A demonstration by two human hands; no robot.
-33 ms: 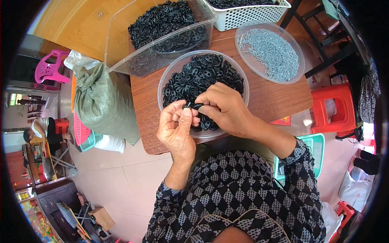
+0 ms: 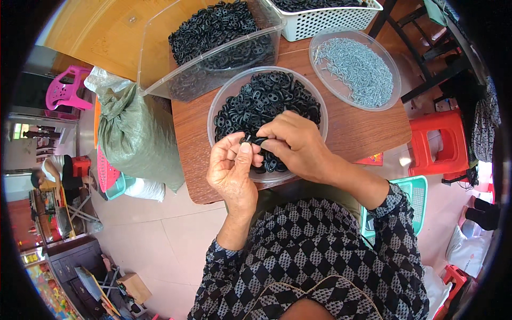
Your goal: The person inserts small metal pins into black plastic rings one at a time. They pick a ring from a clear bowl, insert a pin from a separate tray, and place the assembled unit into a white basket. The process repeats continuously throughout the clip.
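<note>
No words or numbers can be made out. A white sack (image 2: 465, 250), well apart from the desk (image 2: 354, 133) beyond its right edge, bears a small reddish print, too tiny and blurred to tell as letters.

We've got blk pcs (image 2: 261, 101) in a clear tub (image 2: 324, 113), silvery-gry bits (image 2: 357, 69) far right, brn wood-grain tabletop (image 2: 354, 125), wht basket (image 2: 330, 25) far, olive-grn sack (image 2: 138, 130) & pink chair (image 2: 64, 95) left, red stool (image 2: 420, 145) right; near, we wear a blk/gry diamond-patterned top (image 2: 320, 240).
</note>
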